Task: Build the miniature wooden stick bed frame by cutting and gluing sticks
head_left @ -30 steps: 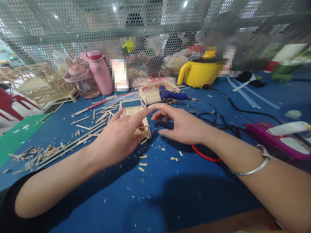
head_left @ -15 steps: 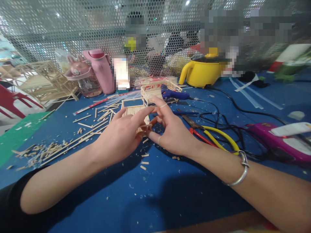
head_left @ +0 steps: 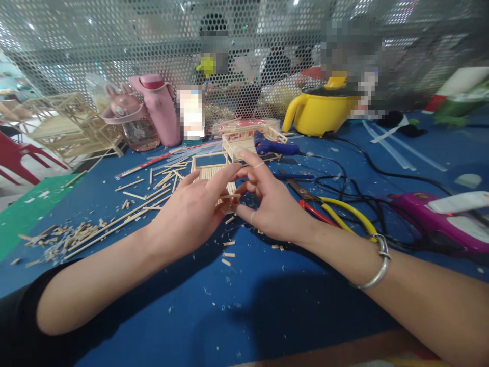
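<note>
A small model built of thin wooden sticks (head_left: 212, 173) lies on the blue tabletop, with a slatted panel and an open frame at its far end. My left hand (head_left: 191, 206) curves over its near left side, fingers bent round it. From the right, my right hand (head_left: 269, 204) pinches the model's near corner, where a short stick shows between thumb and fingers. The hands meet there and hide much of the near edge. Just behind stands a second stick structure (head_left: 240, 142), with a blue hot glue gun (head_left: 277, 146) resting on it.
Loose sticks (head_left: 126, 219) and offcuts are scattered at left. Pliers with red and yellow handles (head_left: 346, 211), black cables and a purple device (head_left: 443, 221) lie at right. Along the perforated screen stand a pink bottle (head_left: 162, 114), a phone (head_left: 192, 114) and a yellow pot (head_left: 321, 114).
My hands stay at the model's near corner with almost the same grip. The fingers have shifted only slightly, and the view has moved a little.
</note>
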Demonstrator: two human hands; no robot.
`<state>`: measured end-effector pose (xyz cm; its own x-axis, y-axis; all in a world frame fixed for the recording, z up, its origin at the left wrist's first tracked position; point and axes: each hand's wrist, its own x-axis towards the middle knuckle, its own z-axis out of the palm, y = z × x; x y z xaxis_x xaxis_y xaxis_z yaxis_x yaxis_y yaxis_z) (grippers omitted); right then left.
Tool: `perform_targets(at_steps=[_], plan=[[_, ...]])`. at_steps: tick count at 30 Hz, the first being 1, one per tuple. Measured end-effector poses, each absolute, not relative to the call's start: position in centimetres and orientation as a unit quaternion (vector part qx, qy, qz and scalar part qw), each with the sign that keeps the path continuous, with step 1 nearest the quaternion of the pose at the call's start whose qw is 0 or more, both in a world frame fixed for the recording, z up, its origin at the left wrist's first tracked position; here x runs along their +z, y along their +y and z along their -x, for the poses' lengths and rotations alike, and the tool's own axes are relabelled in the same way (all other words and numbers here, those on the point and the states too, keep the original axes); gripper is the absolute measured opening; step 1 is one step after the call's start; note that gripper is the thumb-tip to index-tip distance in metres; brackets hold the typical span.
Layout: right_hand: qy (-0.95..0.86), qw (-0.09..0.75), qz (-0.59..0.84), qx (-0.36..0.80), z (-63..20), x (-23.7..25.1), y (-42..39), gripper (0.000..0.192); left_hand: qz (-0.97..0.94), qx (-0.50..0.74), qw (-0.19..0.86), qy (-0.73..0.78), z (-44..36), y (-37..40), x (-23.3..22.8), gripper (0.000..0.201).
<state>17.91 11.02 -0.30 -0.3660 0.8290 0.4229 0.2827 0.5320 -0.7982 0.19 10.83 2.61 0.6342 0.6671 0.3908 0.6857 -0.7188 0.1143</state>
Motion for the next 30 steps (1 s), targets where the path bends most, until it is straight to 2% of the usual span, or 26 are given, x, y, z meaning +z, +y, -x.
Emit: perform_targets(at_steps=[6,12,23,27,30], plan=[[-0.781,0.421,0.361,0.289,-18.1,-0.2,10.9,0.085,0.907,-0.21,0.016,-0.365,-0.1,11.1,2.3,0.061],[-0.813,0.409,0.362,0.201,-19.2,0.7,10.9,0.088,0.904,-0.203,0.029,-0.376,-0.2,10.9,2.5,0.061],[-0.803,0.422,0.37,0.199,-19.5,0.8,11.2,0.086,0.911,-0.165,0.062,-0.374,0.2,10.8,2.7,0.074],[-0.779,0.447,0.389,0.206,-19.5,0.6,11.6,0.086,0.904,-0.205,0.083,-0.365,0.2,10.3,4.0,0.068],[-0.731,0.493,0.433,0.187,-19.8,0.8,12.4,0.077,0.878,-0.283,0.14,-0.359,0.8,9.8,5.4,0.058]])
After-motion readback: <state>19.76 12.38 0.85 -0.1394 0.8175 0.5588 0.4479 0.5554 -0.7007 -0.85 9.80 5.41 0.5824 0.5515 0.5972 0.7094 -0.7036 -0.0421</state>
